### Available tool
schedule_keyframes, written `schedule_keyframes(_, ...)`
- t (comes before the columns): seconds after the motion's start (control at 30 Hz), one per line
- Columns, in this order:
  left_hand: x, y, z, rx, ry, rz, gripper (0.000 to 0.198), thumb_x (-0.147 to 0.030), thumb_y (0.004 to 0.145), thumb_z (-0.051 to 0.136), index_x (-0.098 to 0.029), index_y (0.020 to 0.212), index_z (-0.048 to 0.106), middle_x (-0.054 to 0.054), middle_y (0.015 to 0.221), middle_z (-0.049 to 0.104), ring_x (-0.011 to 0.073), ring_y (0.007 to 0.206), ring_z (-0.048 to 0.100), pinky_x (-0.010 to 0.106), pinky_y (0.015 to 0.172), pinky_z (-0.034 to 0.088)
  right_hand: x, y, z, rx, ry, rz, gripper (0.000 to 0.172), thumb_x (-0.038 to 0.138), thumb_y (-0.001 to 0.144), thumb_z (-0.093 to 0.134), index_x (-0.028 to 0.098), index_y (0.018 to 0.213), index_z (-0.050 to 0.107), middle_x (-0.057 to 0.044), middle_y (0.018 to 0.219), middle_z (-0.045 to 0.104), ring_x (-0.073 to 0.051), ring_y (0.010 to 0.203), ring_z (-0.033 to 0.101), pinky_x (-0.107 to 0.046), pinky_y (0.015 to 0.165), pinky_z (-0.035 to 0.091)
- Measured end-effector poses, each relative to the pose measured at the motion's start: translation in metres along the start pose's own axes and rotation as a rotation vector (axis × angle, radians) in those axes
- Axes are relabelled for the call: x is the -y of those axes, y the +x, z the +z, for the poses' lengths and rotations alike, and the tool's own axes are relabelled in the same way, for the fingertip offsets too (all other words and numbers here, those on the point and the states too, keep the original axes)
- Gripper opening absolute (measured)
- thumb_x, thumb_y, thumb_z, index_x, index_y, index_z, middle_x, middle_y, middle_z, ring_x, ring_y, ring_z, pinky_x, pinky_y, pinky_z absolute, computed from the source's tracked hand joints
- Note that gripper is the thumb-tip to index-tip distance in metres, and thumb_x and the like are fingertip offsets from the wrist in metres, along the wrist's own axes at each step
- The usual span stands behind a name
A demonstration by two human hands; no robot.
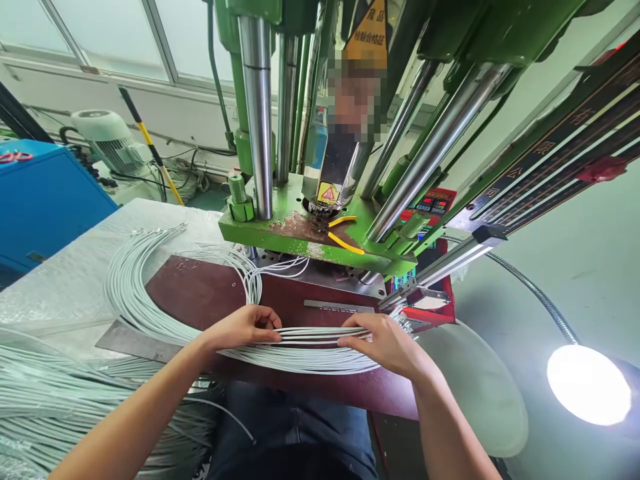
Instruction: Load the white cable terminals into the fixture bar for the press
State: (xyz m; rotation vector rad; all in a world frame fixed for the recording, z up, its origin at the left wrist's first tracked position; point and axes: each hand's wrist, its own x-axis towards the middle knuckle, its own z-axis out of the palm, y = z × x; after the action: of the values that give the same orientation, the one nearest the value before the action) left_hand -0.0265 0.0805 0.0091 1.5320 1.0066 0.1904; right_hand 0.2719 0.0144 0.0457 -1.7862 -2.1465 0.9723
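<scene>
From where I stood, I saw two bare hands low in the middle of the frame. The left hand [247,328], just left of the centre, had its thumb and fingers pinched around a few thin, round, white cables [311,335]. The right hand [381,340], just right of the centre, pinched the same few cables farther along. Neither grip was wide open; each left only a small gap, and the cables filled it.

Those few cables lay side by side like strings, and their long way ran from left to right across the frame, from one grip to the other. Some shiny metal tips [404,323] poked out just past the right hand, so the right hand was the nearer one to that end.

Just below, a big, curved bundle of white cables [320,362] ran the same way, then bent up toward the left of the frame, onto a pale tabletop [95,248]. A flat, dark red board [193,290] lay under the hands, with a thin steel strip [320,305] just above the held cables. Higher up, yellow-handled pliers [346,244] rested on a big green metal press [260,239].
</scene>
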Motion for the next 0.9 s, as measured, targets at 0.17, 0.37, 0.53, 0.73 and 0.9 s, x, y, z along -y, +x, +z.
schedule_keyframes(0.17, 0.003, -0.002, 0.005, -0.038, -0.085, 0.023, 0.036, -0.048, 0.067, 0.072, -0.016, 0.080, 0.064, -0.001, 0.064, 0.064, 0.0132, 0.061, 0.052, 0.024, 0.059, 0.041, 0.008, -0.019, -0.008, 0.047, -0.081, 0.003, 0.040, 0.055, 0.087, 0.055, 0.024, 0.109, 0.070, -0.006, 0.110, 0.072, -0.023, 0.098, 0.066, -0.032, 0.084, 0.047)
schedule_keyframes(0.37, 0.005, -0.001, 0.007, -0.079, -0.102, 0.055, 0.034, -0.052, 0.071, 0.066, -0.018, 0.075, 0.063, 0.000, 0.063, 0.065, 0.0146, 0.059, 0.055, 0.025, 0.058, 0.043, -0.012, -0.004, 0.000, 0.127, -0.100, 0.057, 0.051, 0.059, 0.085, 0.055, 0.018, 0.111, 0.069, -0.011, 0.109, 0.071, -0.028, 0.100, 0.065, -0.036, 0.087, 0.047)
schedule_keyframes(0.53, -0.011, -0.007, 0.010, -0.057, -0.019, 0.088, 0.034, -0.051, 0.074, 0.064, -0.017, 0.079, 0.065, -0.001, 0.060, 0.062, 0.0146, 0.057, 0.054, 0.025, 0.056, 0.038, -0.012, -0.012, -0.018, 0.074, 0.001, 0.072, 0.052, 0.062, 0.094, 0.037, 0.022, 0.100, 0.070, -0.002, 0.079, 0.070, -0.018, 0.073, 0.064, -0.028, 0.067, 0.044)
schedule_keyframes(0.73, -0.053, -0.018, 0.080, -0.044, 0.339, 0.235, 0.021, -0.039, 0.078, 0.066, -0.021, 0.088, 0.070, 0.004, 0.078, 0.070, 0.0188, 0.066, 0.060, 0.027, 0.061, 0.037, -0.018, -0.034, -0.021, -0.106, -0.387, 0.195, 0.051, 0.054, 0.098, 0.033, 0.023, 0.080, 0.068, -0.004, 0.069, 0.069, -0.023, 0.069, 0.065, -0.028, 0.057, 0.032)
schedule_keyframes(0.9, -0.066, -0.006, 0.141, 0.204, 0.448, 0.343, 0.023, -0.040, 0.085, 0.058, -0.019, 0.084, 0.068, 0.003, 0.061, 0.062, 0.0196, 0.056, 0.054, 0.027, 0.048, 0.028, -0.007, -0.048, 0.001, -0.032, -0.402, -0.050, 0.039, 0.047, 0.099, 0.040, 0.027, 0.084, 0.070, 0.000, 0.070, 0.070, -0.020, 0.066, 0.066, -0.030, 0.059, 0.037)
